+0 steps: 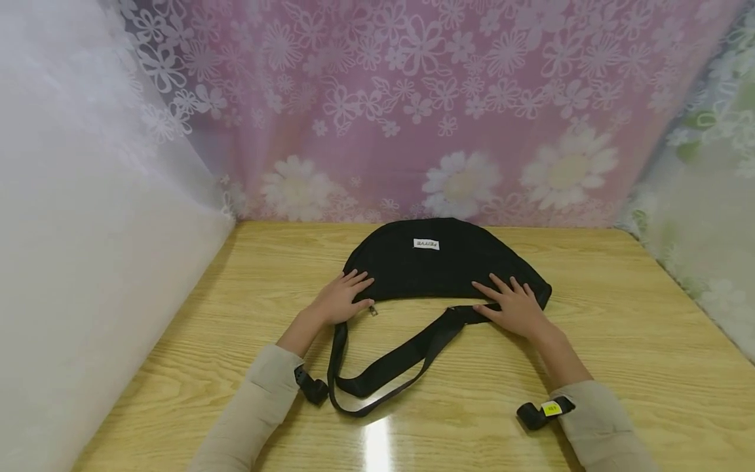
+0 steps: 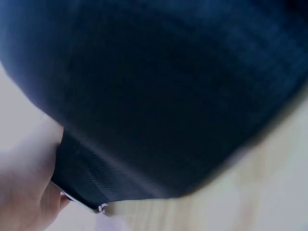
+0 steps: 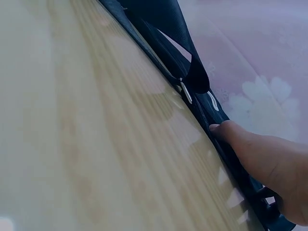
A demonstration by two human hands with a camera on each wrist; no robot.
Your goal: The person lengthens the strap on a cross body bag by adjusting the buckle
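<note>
A black half-moon crossbody bag (image 1: 436, 265) lies flat on the table, its small white label (image 1: 426, 244) upside down to me. My left hand (image 1: 342, 298) rests on the bag's left end with fingers spread, the thumb close to a zipper pull (image 1: 373, 311). On the right end lies my right hand (image 1: 514, 305), fingers spread, with its thumb over the end of the strap. The black strap (image 1: 389, 367) loops toward me. Dark fabric of the bag (image 2: 144, 96) fills most of the left wrist view. In the right wrist view, the right thumb (image 3: 236, 134) touches the bag's edge.
The wood-grain table (image 1: 619, 328) extends around the bag. A pink flowered curtain (image 1: 383, 131) hangs along its back edge, with a white sheet (image 1: 106, 229) at the left and a pale flowered one (image 1: 708, 229) at the right. Each wrist wears a black camera band.
</note>
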